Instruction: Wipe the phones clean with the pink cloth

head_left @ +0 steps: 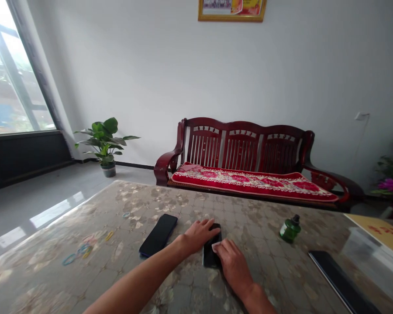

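Observation:
A black smartphone (211, 257) lies flat on the table in front of me, its screen facing up. My left hand (198, 233) holds its far part from the left, with the fingers along the far edge and the thumb across the glass. A small white wipe (215, 247) is pinched in the fingers of my right hand (231, 259), which rests over the near right part of the screen. Both hands cover portions of the phone. To the left lies another dark phone (159, 235) with a blue edge, touched by neither hand.
A green bottle (290, 229) with a black cap stands to the right. Beyond it lie a third phone (340, 279), a clear plastic box (370, 257) and a yellow folder (380, 231). Coloured hair ties (83, 249) lie left. A wooden bench (242, 144) stands behind the table (118, 279).

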{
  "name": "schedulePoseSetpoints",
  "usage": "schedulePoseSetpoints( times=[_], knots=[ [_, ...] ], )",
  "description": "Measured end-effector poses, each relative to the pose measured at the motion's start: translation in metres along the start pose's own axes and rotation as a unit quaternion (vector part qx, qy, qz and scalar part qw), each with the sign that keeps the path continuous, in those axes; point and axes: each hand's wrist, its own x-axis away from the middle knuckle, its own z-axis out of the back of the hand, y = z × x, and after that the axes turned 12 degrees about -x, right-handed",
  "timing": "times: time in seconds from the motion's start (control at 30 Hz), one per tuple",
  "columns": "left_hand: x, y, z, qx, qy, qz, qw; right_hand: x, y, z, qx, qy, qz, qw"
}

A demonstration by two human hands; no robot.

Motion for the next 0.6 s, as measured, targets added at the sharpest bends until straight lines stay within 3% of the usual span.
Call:
schedulePoseSetpoints(
  times=[0.23, 0.43, 0.6],
  knots=[
    [-0.037, -0.008, -0.001, -0.031, -0.022, -0.076, 0.996, 0.0, 0.0, 0.0, -0.006, -0.002, -0.002, 1.0],
    [-0.042, -0.024, -0.001, -0.024, -0.054, -0.054, 0.997, -0.004, 0.004, 0.004, 0.006, -0.009, -0.007, 1.0],
    [-0.03, -0.037, -0.002, -0.003, -0.087, -0.016, 0.996, -0.007, 0.014, 0.008, 0.028, -0.005, -0.038, 0.999]
  ],
)
